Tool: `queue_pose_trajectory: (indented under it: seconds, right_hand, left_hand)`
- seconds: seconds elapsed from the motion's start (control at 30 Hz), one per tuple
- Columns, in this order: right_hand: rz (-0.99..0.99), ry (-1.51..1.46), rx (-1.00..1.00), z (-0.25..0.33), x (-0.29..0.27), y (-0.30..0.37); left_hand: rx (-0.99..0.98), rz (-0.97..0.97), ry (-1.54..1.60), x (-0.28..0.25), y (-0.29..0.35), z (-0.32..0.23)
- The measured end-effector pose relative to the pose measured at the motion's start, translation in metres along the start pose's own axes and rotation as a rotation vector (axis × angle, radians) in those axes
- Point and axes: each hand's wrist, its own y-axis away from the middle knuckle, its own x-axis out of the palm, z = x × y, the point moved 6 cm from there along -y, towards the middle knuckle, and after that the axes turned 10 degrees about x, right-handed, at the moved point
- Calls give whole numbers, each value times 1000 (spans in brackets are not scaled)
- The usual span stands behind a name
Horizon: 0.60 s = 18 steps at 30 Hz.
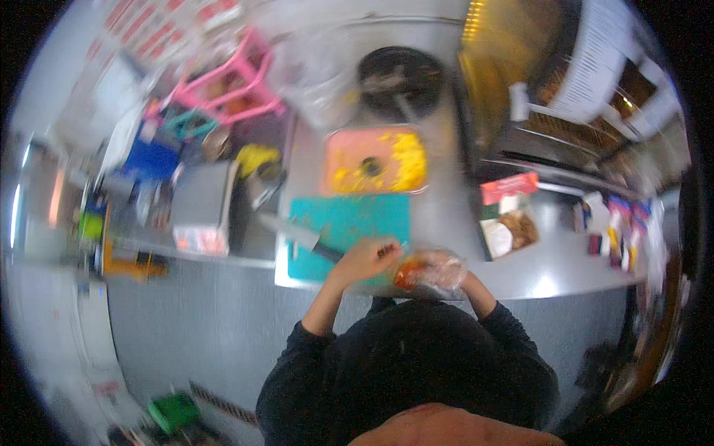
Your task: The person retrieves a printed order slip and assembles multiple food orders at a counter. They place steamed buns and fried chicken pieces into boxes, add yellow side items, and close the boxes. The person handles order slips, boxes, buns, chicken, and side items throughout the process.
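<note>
My left hand [364, 262] is over the lower right of a teal cutting board [349, 215], its fingers curled. Small dark bits show at its fingers, too blurred to name. Beside it, my right hand [446, 271] is wrapped in clear plastic, a glove or a bag. It is closed around a reddish-orange piece of food [407, 275] at the counter's front edge. A knife [301, 235] lies across the board's left side, its black handle pointing toward my left wrist. Beyond the board sits a pink tray [346, 152] with yellow pieces and a small dark round thing in it.
A black round pan [400, 80] stands at the back of the metal counter [446, 208]. On the right are an open carton of brown food [513, 230] and several small packages. To the left stand a grey box [201, 204] and a pink plastic basket [230, 85].
</note>
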Motion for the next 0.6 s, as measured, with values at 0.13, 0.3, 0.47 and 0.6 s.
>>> queue_pose_trajectory:
  seconds: [0.13, 0.3, 0.47, 0.6]
  right_hand:
    - [73, -540, 170, -14, 6, -52]
    - [-34, -654, -210, 67, -58, -168]
    - [-256, -1147, -216, 168, -165, -321]
    - [-366, -1266, -132, 152, -178, -344]
  left_hand:
    - [-387, -700, -373, -45, 75, 46]
    - [-645, -707, -696, -49, 140, 104]
    - [-121, -189, -1069, -24, 122, 120]
    - [100, 113, -1141, -21, 105, 124]
